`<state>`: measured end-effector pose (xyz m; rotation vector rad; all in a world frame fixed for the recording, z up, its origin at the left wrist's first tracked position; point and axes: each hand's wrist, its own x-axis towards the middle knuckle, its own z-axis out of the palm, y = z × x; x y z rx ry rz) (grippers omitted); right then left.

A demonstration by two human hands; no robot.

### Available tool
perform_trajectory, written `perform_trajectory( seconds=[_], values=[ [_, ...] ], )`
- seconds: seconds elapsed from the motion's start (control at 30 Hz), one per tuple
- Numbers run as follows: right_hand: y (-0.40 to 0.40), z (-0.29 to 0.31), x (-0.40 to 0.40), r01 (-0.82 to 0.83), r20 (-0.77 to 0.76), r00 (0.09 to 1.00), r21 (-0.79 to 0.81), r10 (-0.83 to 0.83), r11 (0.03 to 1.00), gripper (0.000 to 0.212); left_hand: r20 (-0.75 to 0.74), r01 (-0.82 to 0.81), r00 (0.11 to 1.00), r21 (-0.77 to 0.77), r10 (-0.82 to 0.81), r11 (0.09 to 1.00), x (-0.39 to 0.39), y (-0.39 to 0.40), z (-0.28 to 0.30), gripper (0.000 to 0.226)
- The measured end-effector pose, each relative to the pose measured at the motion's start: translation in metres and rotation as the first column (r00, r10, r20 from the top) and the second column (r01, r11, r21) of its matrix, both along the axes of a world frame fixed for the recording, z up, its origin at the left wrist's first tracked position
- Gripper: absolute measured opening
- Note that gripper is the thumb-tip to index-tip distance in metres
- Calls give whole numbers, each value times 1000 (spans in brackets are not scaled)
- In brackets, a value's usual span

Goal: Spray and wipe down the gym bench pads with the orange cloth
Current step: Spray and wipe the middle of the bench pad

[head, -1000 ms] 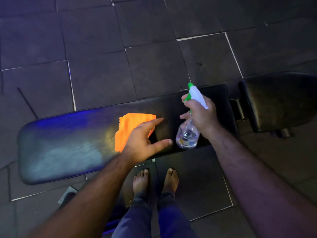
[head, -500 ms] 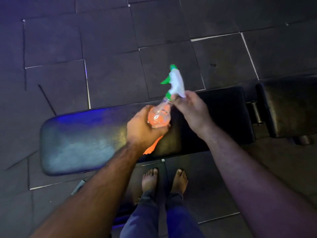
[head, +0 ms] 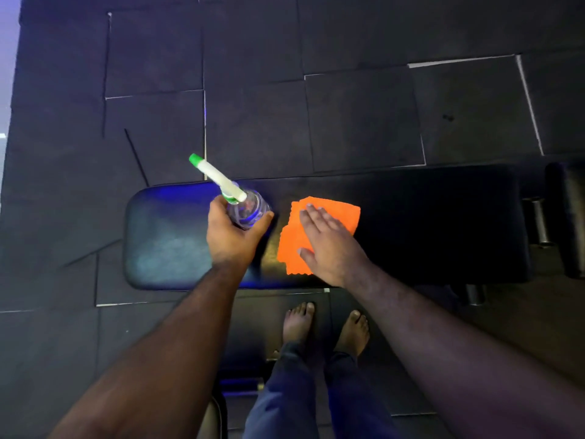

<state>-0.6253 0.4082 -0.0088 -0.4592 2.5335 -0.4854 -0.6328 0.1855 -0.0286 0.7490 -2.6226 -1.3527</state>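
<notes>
Head view, read from left to right. The left end of the padded surface (head: pixel 164 248) is shown with a dull, smeared sheen, which is judged to be spray not yet wiped away. Just right of it, the spray bottle (head: pixel 245 209) is held in the left hand (head: pixel 232 236), whose grip is closed around the clear body; the white nozzle with its green tip is directed up and away to the left of the grip. The trigger is not covered by any finger, so the bottle is judged to be merely carried clear of the wiping path rather than readied for spraying. A little clear liquid appears to be contained in the bottle, though the level cannot be read against the dark pad. To the right of this grip, and apart from it, the orange cloth (head: pixel 294 248) is laid flat on the surface. It is pressed down by the right hand (head: pixel 329 245), whose grip is open, with fingers extended and spread across the fabric; this flat contact is judged suited to sweeping the cloth along the pad. Farther right, a second pad (head: pixel 569 217) is seen beyond a metal hinge.
</notes>
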Motion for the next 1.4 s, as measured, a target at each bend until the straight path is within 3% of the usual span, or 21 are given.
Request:
perform_trajectory(
  seconds=[0.1, 0.17, 0.27, 0.33, 0.4, 0.5, 0.63, 0.7, 0.9, 1.07, 1.17, 1.27, 1.4],
  values=[
    [3, -8, 16, 16, -37, 999, 126, -11, 992, 86, 33, -1, 999, 53, -1, 999, -4, 1, -3, 74],
    [8, -11, 26, 56, -76, 996, 159, -44, 986, 86, 9, -9, 1000, 102, 8, 995, 3, 11, -1, 90],
    [26, -14, 43, 150, -119, 985, 215, -127, 965, 86, -92, 0, 996, -69, -7, 998, 36, 49, 8, 119],
    [43, -17, 56, 234, -157, 967, 238, -200, 943, 87, -156, 156, 968, -236, -196, 959, 63, 79, 14, 113],
    [63, -20, 72, 327, -189, 940, 260, -284, 909, 88, -168, 390, 868, -350, -467, 852, 73, 104, 11, 98],
    [98, -27, 86, 502, -254, 862, 295, -440, 813, 88, -37, 615, 741, -364, -670, 700, 43, 134, -3, 81],
    [141, -35, 70, 770, -274, 635, 306, -722, 560, 91, 233, 656, 747, -411, -622, 634, 5, 169, -31, 85],
    [136, -37, 65, 811, -274, 578, 298, -769, 503, 89, 308, 649, 755, -482, -580, 589, 4, 175, -45, 92],
    [134, -42, 104, 805, -253, 592, 224, -765, 549, 82, 274, 615, 770, -559, -576, 557, 5, 170, -57, 93],
    [220, -47, 38, 944, -256, 304, 208, -918, 255, 79, 278, 612, 773, -566, -571, 552, 4, 170, -55, 92],
    [225, -52, 34, 945, -269, 317, 172, -910, 279, 78, 288, 607, 778, -575, -559, 549, 5, 169, -52, 92],
    [205, -49, 78, 946, -297, 324, 108, -898, 305, 77, 302, 621, 769, -565, -564, 544, 4, 169, -50, 92],
    [229, -50, 84, 942, -240, 329, 155, -913, 298, 72, 302, 625, 765, -559, -569, 545, 4, 168, -50, 92]
  ],
)
